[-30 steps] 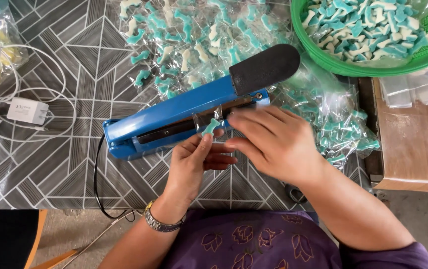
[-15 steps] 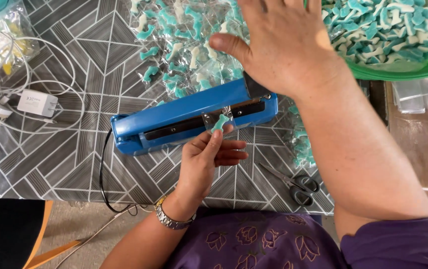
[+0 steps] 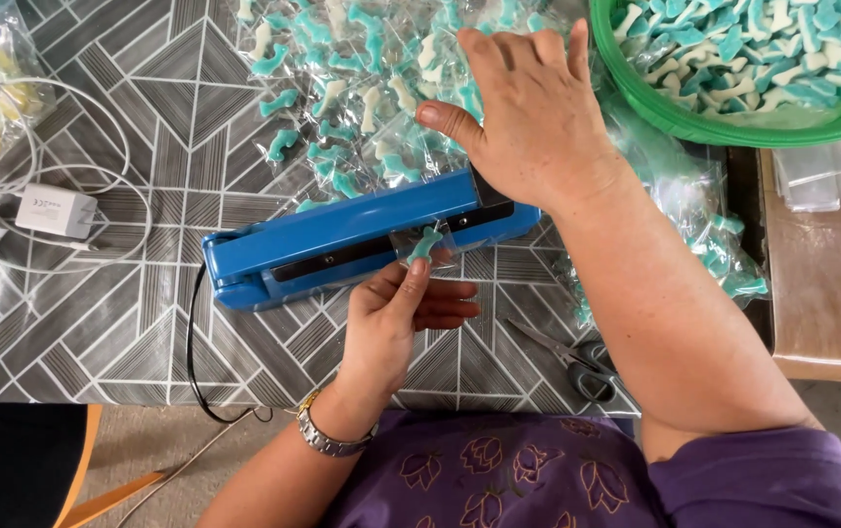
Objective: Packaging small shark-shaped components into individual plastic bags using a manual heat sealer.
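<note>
Clear plastic sachet (image 3: 423,242) with one blue-and-white gummy candy (image 3: 425,242) inside, lying across the front edge of the blue heat sealer (image 3: 342,240), open end tucked under the closed sealing arm. Pinched from below by the left hand (image 3: 391,318), thumb and forefinger clamped together on the sachet's lower edge, other fingers curled loosely beneath. Pressed flat on the sealer's black handle end by the right hand (image 3: 528,117), palm down, fingers spread a little and extended toward the heap behind. Silver wristwatch (image 3: 328,437) on the left wrist. Just behind the sealer, a heap of filled candy sachets (image 3: 362,88), spilling also to its right. Farther right, a green plastic basket (image 3: 724,122) full of loose gummies. Near the right forearm, black-handled scissors (image 3: 577,362) on the grey geometric tablecloth (image 3: 98,313). Well to the left, a white charger (image 3: 44,210) amid looped white cable. Black power cord (image 3: 191,362) trailing from the sealer's left end over the table edge
</note>
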